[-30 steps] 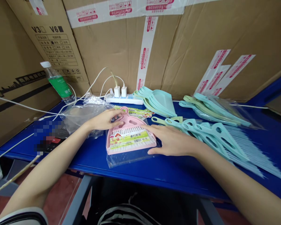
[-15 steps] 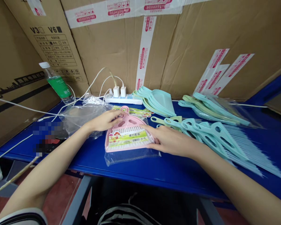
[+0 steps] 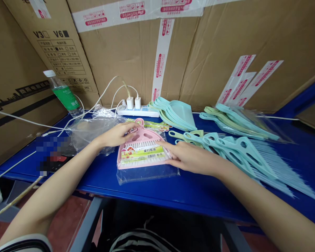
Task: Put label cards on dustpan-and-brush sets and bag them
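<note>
In front of me on the blue table lies a pink dustpan (image 3: 147,137) with a white-bristled brush (image 3: 140,161) set in it, inside a clear plastic bag (image 3: 144,176). A yellow-green printed label (image 3: 143,152) covers part of the bristles. My left hand (image 3: 118,133) is closed on the dustpan's upper left edge, beside the handle, fingers curled. My right hand (image 3: 185,155) grips the lower right edge through the bag, thumb towards me. More printed labels (image 3: 154,125) lie just behind the handle.
Blue and green dustpans (image 3: 177,112) are stacked at the back, bagged dustpans (image 3: 236,120) lie farther right, and loose brushes (image 3: 241,154) fan out nearer. Empty plastic bags (image 3: 94,129), a power strip (image 3: 147,111), white cables and a water bottle (image 3: 65,94) are on the left. Cardboard walls the back.
</note>
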Demonstrator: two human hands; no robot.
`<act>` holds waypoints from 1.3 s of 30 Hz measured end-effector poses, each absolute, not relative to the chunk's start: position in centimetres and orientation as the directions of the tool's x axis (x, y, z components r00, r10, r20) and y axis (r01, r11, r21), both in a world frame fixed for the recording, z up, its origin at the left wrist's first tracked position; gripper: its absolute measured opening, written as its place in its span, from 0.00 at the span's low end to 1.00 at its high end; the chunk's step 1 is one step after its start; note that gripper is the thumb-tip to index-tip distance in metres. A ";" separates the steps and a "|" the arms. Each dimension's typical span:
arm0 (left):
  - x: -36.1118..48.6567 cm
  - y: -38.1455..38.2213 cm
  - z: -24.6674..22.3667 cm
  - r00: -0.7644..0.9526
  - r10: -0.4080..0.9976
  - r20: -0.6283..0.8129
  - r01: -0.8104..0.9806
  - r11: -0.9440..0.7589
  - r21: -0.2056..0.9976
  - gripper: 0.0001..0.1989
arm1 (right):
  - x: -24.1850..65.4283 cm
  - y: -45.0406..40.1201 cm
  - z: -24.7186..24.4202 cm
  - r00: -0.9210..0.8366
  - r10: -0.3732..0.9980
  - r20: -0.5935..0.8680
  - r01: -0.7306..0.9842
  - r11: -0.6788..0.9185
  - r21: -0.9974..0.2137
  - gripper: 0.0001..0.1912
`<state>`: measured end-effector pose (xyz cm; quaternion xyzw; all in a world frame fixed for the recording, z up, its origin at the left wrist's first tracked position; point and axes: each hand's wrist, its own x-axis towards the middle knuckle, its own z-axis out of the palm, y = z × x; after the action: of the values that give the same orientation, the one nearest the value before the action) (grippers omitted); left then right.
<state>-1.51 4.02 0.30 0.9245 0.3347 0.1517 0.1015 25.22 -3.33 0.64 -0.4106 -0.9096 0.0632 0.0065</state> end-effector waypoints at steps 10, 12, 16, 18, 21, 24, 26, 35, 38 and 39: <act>-1.6 4.0 0.5 0.623 0.753 0.212 0.658 -0.651 0.379 0.15 | 25.2 -3.4 0.8 -0.703 0.705 -0.091 0.709 0.688 -0.154 0.33; -1.6 4.1 0.5 0.623 0.752 0.215 0.655 -0.652 0.382 0.14 | 25.1 -3.4 0.9 -0.695 0.711 -0.110 0.718 0.676 -0.165 0.33; -1.6 4.3 0.3 0.623 0.753 0.214 0.662 -0.652 0.369 0.13 | 25.0 -3.5 0.8 -0.692 0.713 -0.112 0.720 0.670 -0.182 0.33; -1.6 4.4 0.3 0.622 0.751 0.220 0.668 -0.656 0.352 0.12 | 25.0 -3.4 0.7 -0.692 0.714 -0.107 0.719 0.670 -0.182 0.33; -1.6 4.4 0.1 0.620 0.749 0.235 0.676 -0.662 0.325 0.11 | 25.0 -3.4 0.6 -0.687 0.718 -0.113 0.724 0.665 -0.183 0.33; -1.5 4.4 0.0 0.615 0.747 0.254 0.684 -0.665 0.301 0.11 | 25.0 -3.5 0.7 -0.679 0.724 -0.125 0.733 0.656 -0.181 0.32; -1.5 4.4 -0.2 0.609 0.745 0.272 0.689 -0.667 0.285 0.12 | 24.9 -3.5 0.8 -0.672 0.730 -0.128 0.739 0.650 -0.177 0.32; -1.3 4.4 -0.4 0.607 0.740 0.290 0.704 -0.670 0.237 0.14 | 24.9 -3.5 0.6 -0.687 0.721 -0.089 0.726 0.679 -0.105 0.30; -1.3 4.3 -0.4 0.610 0.746 0.268 0.712 -0.664 0.229 0.15 | 24.9 -3.4 0.2 -0.710 0.703 -0.029 0.704 0.710 -0.024 0.28; -1.3 4.2 -0.4 0.610 0.749 0.260 0.714 -0.661 0.229 0.15 | 24.8 -3.4 0.0 -0.717 0.697 -0.010 0.697 0.717 0.002 0.27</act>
<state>-1.26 4.24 -0.41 0.8957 0.4084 0.1684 0.0509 24.82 -3.38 0.01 -0.3763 -0.9265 0.0012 -0.0052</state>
